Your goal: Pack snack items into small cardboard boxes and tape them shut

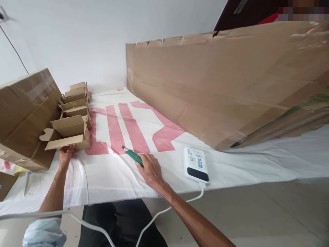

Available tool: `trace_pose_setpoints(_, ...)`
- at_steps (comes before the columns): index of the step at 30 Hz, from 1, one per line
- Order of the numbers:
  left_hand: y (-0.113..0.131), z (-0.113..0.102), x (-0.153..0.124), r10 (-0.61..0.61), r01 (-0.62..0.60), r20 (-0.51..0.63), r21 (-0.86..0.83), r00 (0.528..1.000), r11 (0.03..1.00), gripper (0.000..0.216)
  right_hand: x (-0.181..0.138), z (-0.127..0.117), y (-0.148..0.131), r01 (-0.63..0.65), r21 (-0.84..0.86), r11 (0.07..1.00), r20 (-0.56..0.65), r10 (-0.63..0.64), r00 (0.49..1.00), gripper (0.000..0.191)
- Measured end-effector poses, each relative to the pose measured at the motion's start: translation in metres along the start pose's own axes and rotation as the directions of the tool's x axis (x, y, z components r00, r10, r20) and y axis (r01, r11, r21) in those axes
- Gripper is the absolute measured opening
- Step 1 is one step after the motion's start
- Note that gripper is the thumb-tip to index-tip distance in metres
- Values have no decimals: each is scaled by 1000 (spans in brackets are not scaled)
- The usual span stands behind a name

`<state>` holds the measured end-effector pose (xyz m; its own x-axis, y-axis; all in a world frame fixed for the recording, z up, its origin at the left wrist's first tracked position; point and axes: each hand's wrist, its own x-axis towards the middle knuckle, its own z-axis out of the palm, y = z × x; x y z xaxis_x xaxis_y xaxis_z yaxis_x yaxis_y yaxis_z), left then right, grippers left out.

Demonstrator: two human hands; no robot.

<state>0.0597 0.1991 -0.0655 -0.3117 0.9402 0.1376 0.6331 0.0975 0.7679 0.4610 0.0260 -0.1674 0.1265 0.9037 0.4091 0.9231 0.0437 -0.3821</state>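
Observation:
My left hand point(65, 153) grips the near bottom edge of a small open cardboard box point(69, 134), the closest in a row of several small boxes point(76, 98) on the white cloth with red markings point(133, 132). My right hand point(151, 168) rests on the cloth, fingers closed over the handle of a green utility knife point(133, 155), whose tip points away to the left.
A big cardboard box point(24, 113) stands at the far left. A large flat cardboard sheet point(226, 85) leans along the right. A white power bank point(195, 164) with a white cable point(164, 210) lies near the table's front edge.

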Motion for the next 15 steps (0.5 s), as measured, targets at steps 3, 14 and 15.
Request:
trace_pose_setpoints(3,4,-3,-2,-48,47,2,-98,999,994,48,2,-3,-2,-11,6,1000,14,11,1000,16)
trace_pose_setpoints(14,6,-23,-8,-137,134,-17,-143,990,981,55,3,-9,-4,-39,29,999,31,38,999,14)
trace_pose_setpoints(15,6,-23,-8,-135,131,-16,-138,991,982,55,3,-9,-4,-36,31,999,26,35,999,15)
